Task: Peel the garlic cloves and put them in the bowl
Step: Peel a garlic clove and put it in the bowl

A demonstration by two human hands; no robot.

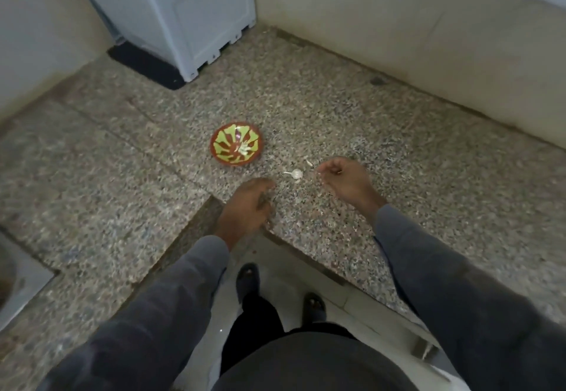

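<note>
A red bowl (225,157) with a green pattern stands on the speckled granite counter (337,121), with a few pale peeled garlic cloves (245,149) inside it. A white garlic bulb (296,173) lies on the counter to the bowl's right, and a small pale piece (308,163) lies just beyond it. My left hand (248,203) hovers near the counter's inner corner, below the bowl, blurred, its fingers loosely curled and nothing visible in it. My right hand (344,180) is just right of the bulb with its fingers curled inward. Whether they pinch anything is unclear.
A white appliance (183,13) on a dark mat stands at the back left corner. Walls close the counter at the back and right. The L-shaped counter's front edge (306,256) runs diagonally. My sandalled feet (248,277) stand on the floor below. A sink edge (18,283) shows at far left.
</note>
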